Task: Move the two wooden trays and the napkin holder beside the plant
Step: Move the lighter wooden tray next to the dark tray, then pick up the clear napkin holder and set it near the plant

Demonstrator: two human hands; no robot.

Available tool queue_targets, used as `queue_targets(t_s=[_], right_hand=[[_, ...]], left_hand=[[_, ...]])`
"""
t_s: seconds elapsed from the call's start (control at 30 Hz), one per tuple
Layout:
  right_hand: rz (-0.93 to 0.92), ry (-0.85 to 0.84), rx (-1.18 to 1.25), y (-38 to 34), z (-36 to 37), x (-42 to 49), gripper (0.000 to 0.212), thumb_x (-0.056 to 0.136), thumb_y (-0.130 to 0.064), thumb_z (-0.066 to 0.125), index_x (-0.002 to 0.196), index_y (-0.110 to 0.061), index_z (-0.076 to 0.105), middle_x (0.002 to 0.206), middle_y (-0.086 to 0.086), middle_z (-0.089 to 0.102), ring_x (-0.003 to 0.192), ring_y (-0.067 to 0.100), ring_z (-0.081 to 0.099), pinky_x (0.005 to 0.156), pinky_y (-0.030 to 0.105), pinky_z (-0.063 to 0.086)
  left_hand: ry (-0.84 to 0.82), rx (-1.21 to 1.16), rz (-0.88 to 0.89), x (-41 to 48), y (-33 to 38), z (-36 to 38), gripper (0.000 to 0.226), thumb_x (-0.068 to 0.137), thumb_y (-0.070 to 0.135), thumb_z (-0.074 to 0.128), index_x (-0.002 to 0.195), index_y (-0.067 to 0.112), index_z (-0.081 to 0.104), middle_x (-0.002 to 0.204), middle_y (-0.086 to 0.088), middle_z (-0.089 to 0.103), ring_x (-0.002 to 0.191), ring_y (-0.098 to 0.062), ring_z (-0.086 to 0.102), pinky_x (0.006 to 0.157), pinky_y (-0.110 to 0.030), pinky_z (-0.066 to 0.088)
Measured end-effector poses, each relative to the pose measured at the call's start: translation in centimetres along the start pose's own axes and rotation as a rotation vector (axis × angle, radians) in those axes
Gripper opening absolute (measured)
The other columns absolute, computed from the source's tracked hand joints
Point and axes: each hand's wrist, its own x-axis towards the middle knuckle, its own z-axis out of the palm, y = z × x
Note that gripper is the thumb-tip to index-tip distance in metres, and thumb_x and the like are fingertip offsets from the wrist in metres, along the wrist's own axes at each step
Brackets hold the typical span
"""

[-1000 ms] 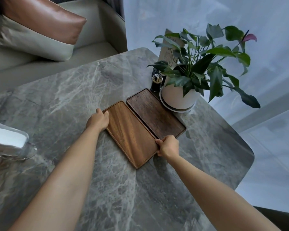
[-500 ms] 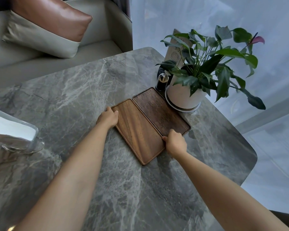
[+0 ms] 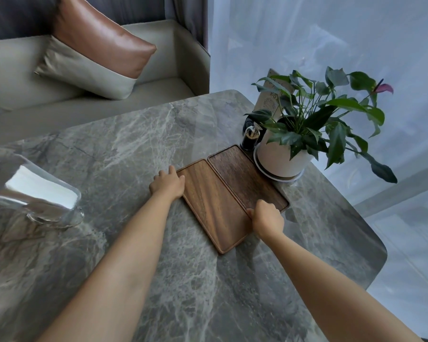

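Two wooden trays lie side by side on the marble table [image 3: 109, 149]. The lighter tray [image 3: 213, 206] is on the left, the darker tray [image 3: 242, 174] on the right, its far corner next to the white pot of the plant [image 3: 282, 156]. My left hand [image 3: 167, 185] grips the lighter tray's far left corner. My right hand [image 3: 266, 217] holds the near end of that tray where the two trays meet. A shiny metal napkin holder [image 3: 40, 196] with white napkins stands far off at the left.
A small dark toothpick jar [image 3: 250, 139] and a standing menu card [image 3: 269, 97] sit behind the pot. The table's rounded edge [image 3: 371, 243] runs close on the right. A sofa with a brown and beige cushion [image 3: 94, 58] lies beyond the table.
The lighter tray has slid a little toward the plant with both hands on it, staying flush against the darker tray. My view has lifted and turned left, showing more of the sofa.
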Motion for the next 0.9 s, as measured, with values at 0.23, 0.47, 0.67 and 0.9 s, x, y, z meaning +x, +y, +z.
queue_targets(t_s=[0.23,0.47,0.67,0.9], right_hand=[[-0.224,0.070,0.045,-6.8,-1.7,-1.7,0.029,0.092,-0.026,0.051,0.105,-0.001,0.045,0.115,0.021,0.055,0.107,0.037,0.052,0.072,0.039,0.040],[-0.536,0.012,0.065,-17.8,-2.3,-5.7,0.084,0.087,-0.034,0.056,0.144,0.001,0.005,0.146,0.023,0.028,0.134,0.036,0.029,0.106,0.041,0.031],[-0.765,-0.038,0.054,-25.9,-0.2,-9.6,0.094,0.086,-0.035,0.057,0.145,-0.004,-0.009,0.158,0.013,-0.003,0.145,0.025,0.001,0.116,0.035,0.014],[-0.843,-0.112,0.025,-30.7,4.2,-11.6,0.102,0.085,-0.031,0.061,0.142,-0.002,-0.018,0.156,0.013,-0.015,0.144,0.023,-0.013,0.117,0.031,0.002]], left_hand=[[0.295,0.089,0.213,-3.4,-4.1,-4.1,0.046,0.093,0.033,0.041,0.132,0.008,0.037,0.135,-0.018,0.040,0.124,-0.034,0.038,0.099,-0.044,0.036],[0.470,0.096,0.248,-7.6,-12.7,-10.1,0.065,0.092,0.041,0.043,0.147,0.017,0.017,0.156,-0.010,0.016,0.141,-0.028,0.019,0.113,-0.042,0.019],[0.540,0.016,0.124,-10.0,-21.8,-14.3,0.088,0.079,0.047,0.062,0.148,0.021,0.013,0.158,-0.007,0.013,0.141,-0.026,0.019,0.113,-0.040,0.020],[0.382,0.070,-0.014,-9.3,-30.1,-14.1,0.113,0.066,0.050,0.074,0.148,0.027,0.000,0.160,-0.003,0.000,0.145,-0.025,0.011,0.116,-0.042,0.016]])
